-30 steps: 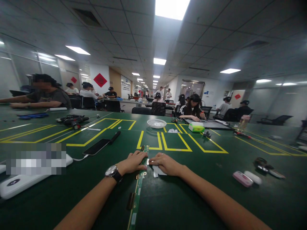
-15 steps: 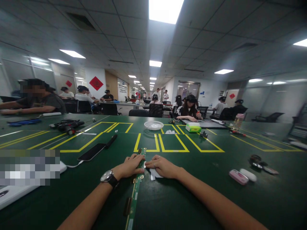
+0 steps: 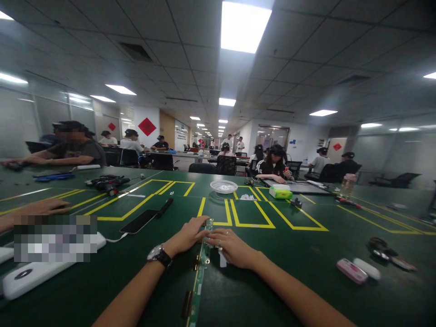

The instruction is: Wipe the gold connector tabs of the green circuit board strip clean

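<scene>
A long, narrow green circuit board (image 3: 196, 290) runs away from me on the green table, with brown connector tabs along its left edge. My left hand (image 3: 189, 235), with a watch on its wrist, grips the board near the far end, fingers bent over it and thumb near its top. My right hand (image 3: 234, 247), wearing rings, is closed, its fingertips at the board's right side beside my left thumb. A white piece of paper (image 3: 222, 259) pokes out from under the right hand's curled fingers. The rest of the paper is hidden.
A black phone (image 3: 140, 221) on a white cable lies to the left, near a white device (image 3: 54, 268). A white plastic basket (image 3: 224, 186) stands ahead. A pink case (image 3: 352, 271) lies at right. Another person's hand (image 3: 41, 210) reaches in at left; a co-worker (image 3: 274, 165) sits opposite.
The view has tilted up and turned slightly left. My left thumb has shifted up the board, and my right fingers have curled in closer to it. Another person's hand has appeared at left.
</scene>
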The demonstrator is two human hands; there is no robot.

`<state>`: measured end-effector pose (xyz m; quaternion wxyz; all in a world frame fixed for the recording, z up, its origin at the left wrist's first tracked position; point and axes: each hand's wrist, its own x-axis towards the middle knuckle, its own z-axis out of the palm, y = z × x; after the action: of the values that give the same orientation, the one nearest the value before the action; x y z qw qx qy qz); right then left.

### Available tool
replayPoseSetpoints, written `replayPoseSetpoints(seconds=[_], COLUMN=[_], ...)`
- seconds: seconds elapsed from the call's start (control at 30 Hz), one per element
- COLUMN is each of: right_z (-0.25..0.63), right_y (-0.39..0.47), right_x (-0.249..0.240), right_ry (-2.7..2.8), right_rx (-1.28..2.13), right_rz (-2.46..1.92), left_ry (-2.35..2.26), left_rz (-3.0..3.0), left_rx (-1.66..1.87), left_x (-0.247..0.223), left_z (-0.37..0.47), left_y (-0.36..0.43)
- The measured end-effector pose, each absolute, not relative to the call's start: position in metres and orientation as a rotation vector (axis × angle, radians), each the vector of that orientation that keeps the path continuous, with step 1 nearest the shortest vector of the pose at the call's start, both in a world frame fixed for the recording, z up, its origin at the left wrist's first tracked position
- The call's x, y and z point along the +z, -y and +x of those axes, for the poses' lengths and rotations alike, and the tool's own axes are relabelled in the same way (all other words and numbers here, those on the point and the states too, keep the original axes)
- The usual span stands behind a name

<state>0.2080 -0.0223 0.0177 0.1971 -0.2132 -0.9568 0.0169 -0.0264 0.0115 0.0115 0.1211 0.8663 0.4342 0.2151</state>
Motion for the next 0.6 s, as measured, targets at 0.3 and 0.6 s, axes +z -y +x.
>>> replayPoseSetpoints(seconds=[0.3,0.6], right_z=[0.26,0.38], right_y=[-0.016,-0.038], right_x=[0.006,0.005], right_ry=[2.622,1.931], right_rx=[-0.065,-0.258], right_rz=[-1.125,-2.219], left_ry=[-1.306,-1.298], left_rz=[2.646,2.709], left_rx=[0.501,0.447], left_x=[0.014,0.013], left_z=[-0.022,-0.021], left_y=[-0.003,0.0])
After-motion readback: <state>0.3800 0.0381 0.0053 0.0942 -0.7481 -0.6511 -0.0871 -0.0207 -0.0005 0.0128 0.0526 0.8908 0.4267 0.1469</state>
